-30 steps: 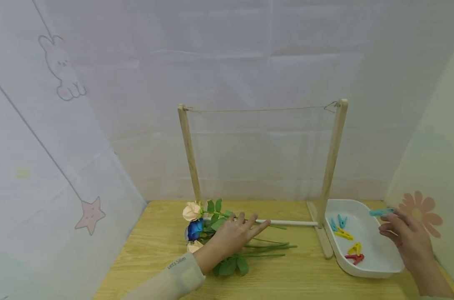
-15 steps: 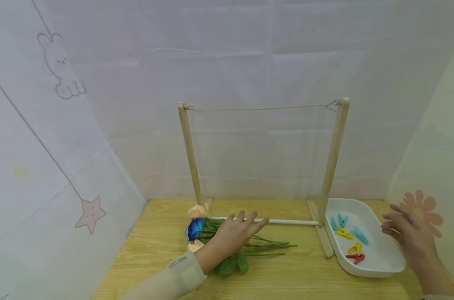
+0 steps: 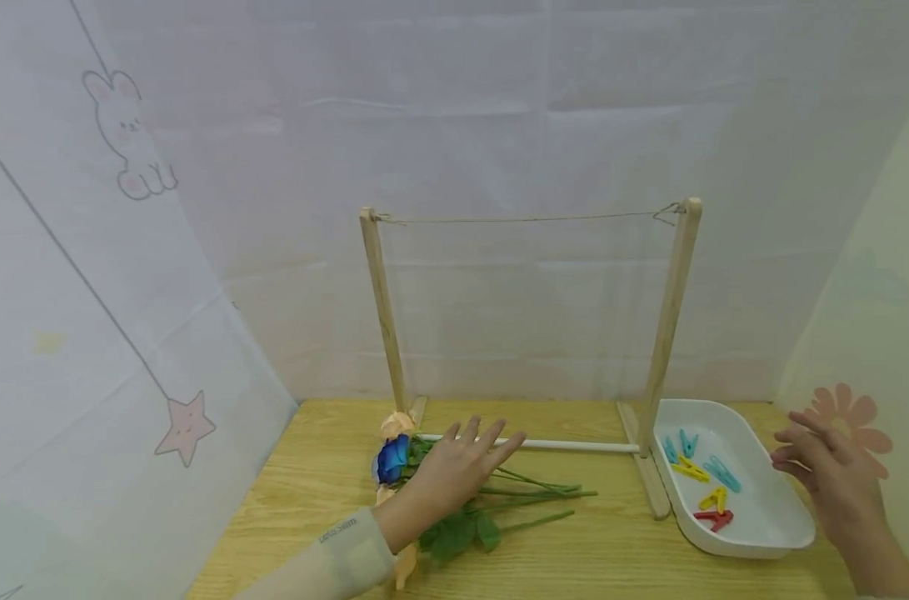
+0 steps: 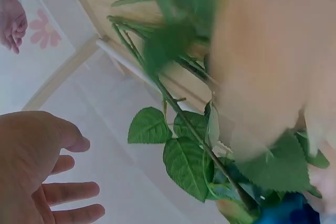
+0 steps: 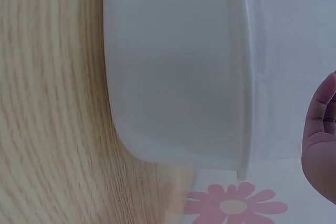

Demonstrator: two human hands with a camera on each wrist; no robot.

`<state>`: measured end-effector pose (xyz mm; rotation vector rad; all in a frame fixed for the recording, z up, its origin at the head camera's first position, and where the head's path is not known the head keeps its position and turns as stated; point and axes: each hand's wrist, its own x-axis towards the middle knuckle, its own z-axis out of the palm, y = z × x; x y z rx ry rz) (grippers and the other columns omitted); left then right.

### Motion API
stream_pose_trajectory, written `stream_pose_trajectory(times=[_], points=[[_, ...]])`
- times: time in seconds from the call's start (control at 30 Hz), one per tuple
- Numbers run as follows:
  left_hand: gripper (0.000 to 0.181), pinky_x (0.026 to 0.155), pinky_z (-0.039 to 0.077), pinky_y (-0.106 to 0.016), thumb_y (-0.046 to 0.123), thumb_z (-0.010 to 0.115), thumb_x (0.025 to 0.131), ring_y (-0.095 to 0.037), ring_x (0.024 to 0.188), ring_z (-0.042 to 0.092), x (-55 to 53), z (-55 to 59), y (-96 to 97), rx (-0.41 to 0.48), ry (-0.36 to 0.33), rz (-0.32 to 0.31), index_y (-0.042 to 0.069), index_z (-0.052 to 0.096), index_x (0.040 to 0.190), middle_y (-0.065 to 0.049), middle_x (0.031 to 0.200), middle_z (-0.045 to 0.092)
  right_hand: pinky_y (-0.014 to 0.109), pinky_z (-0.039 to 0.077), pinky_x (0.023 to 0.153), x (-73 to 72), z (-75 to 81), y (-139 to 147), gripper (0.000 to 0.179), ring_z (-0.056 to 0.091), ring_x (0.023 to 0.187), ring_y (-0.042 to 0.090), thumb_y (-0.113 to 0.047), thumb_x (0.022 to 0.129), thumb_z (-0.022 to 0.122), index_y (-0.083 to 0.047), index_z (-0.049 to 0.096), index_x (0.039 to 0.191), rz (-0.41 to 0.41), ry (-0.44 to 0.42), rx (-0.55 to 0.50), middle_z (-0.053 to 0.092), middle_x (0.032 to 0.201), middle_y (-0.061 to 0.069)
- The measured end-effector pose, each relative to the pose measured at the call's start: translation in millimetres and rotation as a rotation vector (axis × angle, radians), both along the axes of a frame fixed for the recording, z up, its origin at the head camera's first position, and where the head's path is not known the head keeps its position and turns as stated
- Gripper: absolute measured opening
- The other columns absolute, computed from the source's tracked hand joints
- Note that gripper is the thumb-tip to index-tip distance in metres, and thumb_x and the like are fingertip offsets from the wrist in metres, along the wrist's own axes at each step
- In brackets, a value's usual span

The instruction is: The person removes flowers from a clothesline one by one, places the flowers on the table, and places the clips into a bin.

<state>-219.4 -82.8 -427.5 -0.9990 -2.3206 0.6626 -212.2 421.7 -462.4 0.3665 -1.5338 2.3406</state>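
My left hand [image 3: 454,475] lies spread over a bunch of roses, its fingers straight and apart, hiding part of the leaves and stems. At the bunch's left end are a blue rose [image 3: 392,458] and a peach rose [image 3: 398,424]; another peach rose [image 3: 405,568] shows by the sleeve near the front. Green stems [image 3: 551,493] point right. My right hand [image 3: 832,471] hovers at the right rim of a white tray [image 3: 780,533], fingers loosely bent, holding nothing. Inside the tray lie several clothespins, among them a blue clothespin [image 3: 722,473] and a red clothespin [image 3: 715,520].
Behind the roses stands a wooden frame, with a left post [image 3: 383,308], a right post [image 3: 671,317] and a string [image 3: 529,219] tied between their tops. A white rod [image 3: 574,445] joins the posts low down. Printed cloth walls [image 3: 499,125] enclose the wooden table [image 3: 297,500].
My right hand has released the blue clothespin, which now lies in the tray. My left hand has shifted slightly left, and the roses have spread, one peach bloom showing farther forward.
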Motion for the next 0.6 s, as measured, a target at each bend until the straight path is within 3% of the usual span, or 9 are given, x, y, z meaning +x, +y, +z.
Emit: stream_pose_trajectory(times=[0.33, 0.5, 0.6], points=[[0.078, 0.100, 0.053, -0.046, 0.035, 0.075, 0.093, -0.030, 0.128, 0.058, 1.2, 13.7, -32.7, 0.076, -0.032, 0.010, 0.028, 0.034, 0.159, -0.004, 0.151, 0.052, 0.019, 0.059, 0.067, 4.4, -2.9, 13.8, 0.037, 0.072, 0.076, 0.007, 0.004, 0.103, 0.052, -0.023, 0.062, 0.127, -0.136, -0.032, 0.355, 0.076, 0.098, -0.010], [0.072, 0.101, 0.052, -0.050, 0.034, 0.073, 0.094, -0.031, 0.131, 0.056, -1.1, 7.7, -57.5, 0.195, -0.112, 0.000, 0.027, 0.038, 0.157, -0.005, 0.152, 0.050, 0.016, 0.056, 0.062, 7.0, -5.4, 15.7, 0.039, 0.068, 0.074, 0.000, 0.000, 0.102, 0.057, -0.030, 0.060, 0.126, -0.318, -0.016, 0.691, 0.071, 0.096, -0.024], [0.072, 0.104, 0.049, -0.053, 0.031, 0.072, 0.095, -0.033, 0.137, 0.051, -1.4, 2.5, -75.7, 0.277, -0.187, 0.009, 0.026, 0.036, 0.158, -0.007, 0.157, 0.044, 0.013, 0.054, 0.058, 8.8, -8.2, 14.1, 0.031, 0.065, 0.071, -0.006, -0.001, 0.099, 0.061, -0.021, 0.063, 0.123, -0.452, 0.031, 0.875, 0.065, 0.094, -0.033]])
